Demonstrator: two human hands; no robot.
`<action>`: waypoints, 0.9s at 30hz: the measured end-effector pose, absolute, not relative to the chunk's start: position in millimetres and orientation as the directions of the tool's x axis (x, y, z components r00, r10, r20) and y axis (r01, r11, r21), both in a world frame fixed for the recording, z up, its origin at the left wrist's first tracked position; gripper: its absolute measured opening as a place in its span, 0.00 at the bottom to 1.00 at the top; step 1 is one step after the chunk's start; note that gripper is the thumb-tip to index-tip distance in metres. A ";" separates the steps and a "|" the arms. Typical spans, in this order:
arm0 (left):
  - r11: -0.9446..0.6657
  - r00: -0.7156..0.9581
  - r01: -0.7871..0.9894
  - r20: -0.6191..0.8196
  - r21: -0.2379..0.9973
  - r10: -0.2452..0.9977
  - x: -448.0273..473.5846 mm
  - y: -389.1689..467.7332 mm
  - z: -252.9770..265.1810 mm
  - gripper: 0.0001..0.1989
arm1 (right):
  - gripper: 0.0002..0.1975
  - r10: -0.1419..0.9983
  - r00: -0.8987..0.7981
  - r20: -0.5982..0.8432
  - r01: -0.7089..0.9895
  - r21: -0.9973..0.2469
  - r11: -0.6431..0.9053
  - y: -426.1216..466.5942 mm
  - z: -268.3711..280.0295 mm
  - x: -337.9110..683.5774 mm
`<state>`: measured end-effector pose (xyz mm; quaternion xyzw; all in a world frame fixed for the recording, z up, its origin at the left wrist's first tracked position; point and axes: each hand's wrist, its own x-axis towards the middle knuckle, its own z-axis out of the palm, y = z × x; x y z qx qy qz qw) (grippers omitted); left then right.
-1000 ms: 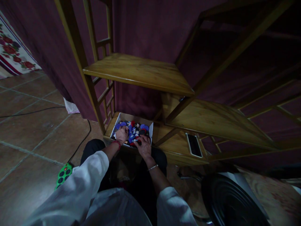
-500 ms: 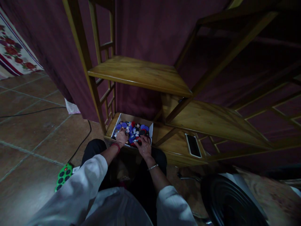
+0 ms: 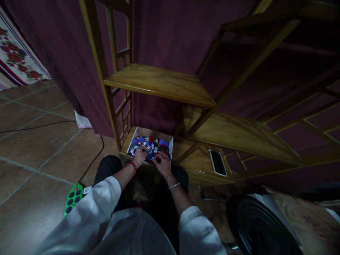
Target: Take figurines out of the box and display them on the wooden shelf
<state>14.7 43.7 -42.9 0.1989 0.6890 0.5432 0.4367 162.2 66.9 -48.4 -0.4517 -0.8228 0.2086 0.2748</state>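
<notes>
A shallow white cardboard box (image 3: 171, 146) full of small figurines (image 3: 149, 142) in blue, purple, white, red and black sits on the low wooden shelf in front of me. My left hand (image 3: 139, 156), with a red bead bracelet at the wrist, reaches over the box's near left side. Its fingers stretch out among the figurines and look open. My right hand (image 3: 164, 164), with a pale bracelet, is at the near right part of the box, thumb and fingers apart on the pieces. Some fingertips are lost among the figurines, and I make out nothing held.
A wooden shelf board (image 3: 159, 83) juts out above the box. To the right lies a phone-like dark panel with a white rim (image 3: 218, 163). A black round seat (image 3: 261, 226) stands at lower right. A green power strip (image 3: 73, 198) with its cord is on the tiled floor.
My left hand has shifted slightly to the right and its fingers have reached toward the middle of the box. My right hand is in nearly the same place. The view has moved a little.
</notes>
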 end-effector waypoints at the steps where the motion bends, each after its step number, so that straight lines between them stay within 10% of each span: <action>1: 0.315 -0.532 -0.239 -0.395 0.919 0.749 16.6 43.3 -41.4 0.14 | 0.09 0.860 -0.440 0.260 0.623 -0.601 0.501 67.8 -48.6 162.1; 13: 0.161 -0.451 -0.486 -0.404 0.859 0.796 25.5 28.6 -26.9 0.11 | 0.11 0.873 -0.359 0.330 0.580 -0.655 0.485 66.4 -42.4 154.2; 27: 0.114 -0.386 -0.557 -0.378 0.823 0.842 28.0 20.3 -32.4 0.11 | 0.18 0.952 -0.303 -0.046 0.233 -0.972 0.027 66.2 -51.9 139.5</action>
